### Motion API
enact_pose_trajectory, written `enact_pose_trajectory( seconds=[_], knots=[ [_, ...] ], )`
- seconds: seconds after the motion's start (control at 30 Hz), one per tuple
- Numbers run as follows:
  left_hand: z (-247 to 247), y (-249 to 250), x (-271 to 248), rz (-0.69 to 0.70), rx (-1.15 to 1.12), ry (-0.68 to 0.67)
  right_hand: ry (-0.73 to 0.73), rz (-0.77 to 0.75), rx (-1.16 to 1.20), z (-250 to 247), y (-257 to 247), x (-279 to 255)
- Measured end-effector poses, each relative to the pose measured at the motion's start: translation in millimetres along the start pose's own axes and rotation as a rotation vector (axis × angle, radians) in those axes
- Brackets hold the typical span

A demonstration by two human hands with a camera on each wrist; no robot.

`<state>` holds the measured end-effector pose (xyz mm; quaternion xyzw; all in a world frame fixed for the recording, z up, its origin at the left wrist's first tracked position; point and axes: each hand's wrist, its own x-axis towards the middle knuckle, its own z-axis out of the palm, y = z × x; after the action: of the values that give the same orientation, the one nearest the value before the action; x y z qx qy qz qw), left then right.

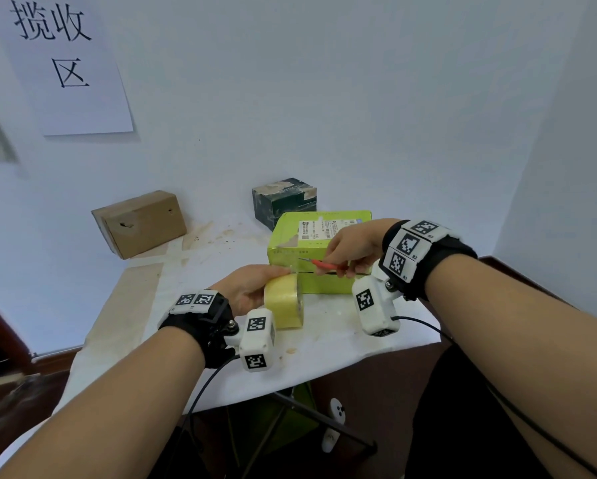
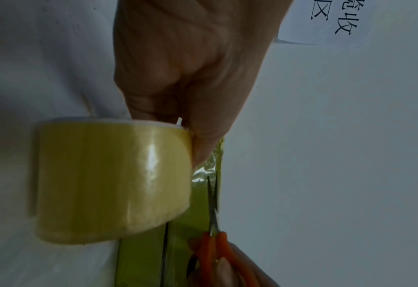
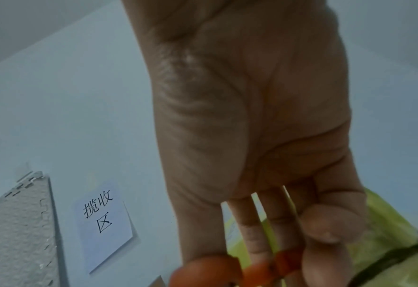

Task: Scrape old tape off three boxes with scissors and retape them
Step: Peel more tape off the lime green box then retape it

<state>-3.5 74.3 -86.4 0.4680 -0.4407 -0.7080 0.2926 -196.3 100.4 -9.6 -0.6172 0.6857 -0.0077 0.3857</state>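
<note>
The tape roll (image 2: 112,180) is showing glossy, translucent yellowish plastic. The scissors (image 2: 214,223) are showing bare metal blades and smooth orange plastic handles. The green box (image 1: 319,236) is looking like matt cardboard with scuffed patches; the brown box (image 1: 139,223) is plain rough cardboard.

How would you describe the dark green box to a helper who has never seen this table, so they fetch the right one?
Look along the white wall at the back of the table. Behind the lime-green box with the shipping label, to the right of the plain brown cardboard box, stands the dark green box. It is the only cube-shaped one, with its surface torn pale along the top edges.
</note>
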Motion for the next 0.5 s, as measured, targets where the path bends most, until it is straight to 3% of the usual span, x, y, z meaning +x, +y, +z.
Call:
enact_pose_trajectory(
  seconds=[0.3, 0.5],
  knots=[
    [-4.3, 2.1, 5.3, -0.006, 0.013, 0.001, -0.054, 0.067, -0.025, -3.2, -4.7, 13.9],
    [-3.6, 4.2, 1.9, -0.031, 0.052, 0.004, -0.103, 0.181, -0.18, -7.1, -12.3, 6.7]
  ],
)
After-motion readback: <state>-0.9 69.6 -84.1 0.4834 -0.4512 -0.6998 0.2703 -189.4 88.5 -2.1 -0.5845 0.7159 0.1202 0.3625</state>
